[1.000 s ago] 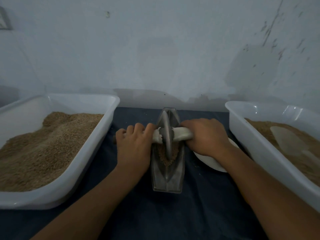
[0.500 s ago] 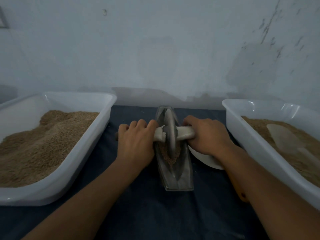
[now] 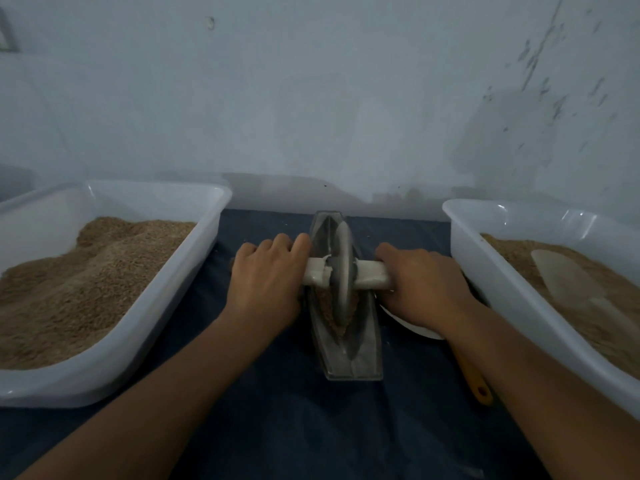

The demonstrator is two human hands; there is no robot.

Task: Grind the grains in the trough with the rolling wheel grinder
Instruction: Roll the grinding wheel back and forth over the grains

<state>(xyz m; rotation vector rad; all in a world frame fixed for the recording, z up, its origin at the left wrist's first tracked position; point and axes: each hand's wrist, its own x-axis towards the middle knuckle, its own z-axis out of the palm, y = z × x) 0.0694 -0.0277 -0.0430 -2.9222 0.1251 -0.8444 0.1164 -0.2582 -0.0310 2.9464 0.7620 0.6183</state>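
Left hand [image 3: 266, 282]: fingers curled round the left end of the white-wrapped axle [image 3: 370, 277].
Right hand [image 3: 420, 289]: wrapped round the right end.
Wheel [image 3: 343, 271]: upright in the metal trough [image 3: 360, 355], mid-bench on the dark cloth [image 3: 277, 410].
Grains [image 3: 325, 303]: piled in the trough at the wheel's foot.
Technique: even downward pressure is best kept on both ends, the wheel held vertical, strokes kept short of the trough tips.
Writing: none legible.

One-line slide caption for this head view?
Both hands, left and right, grip the wheel grinder over grains in the trough.
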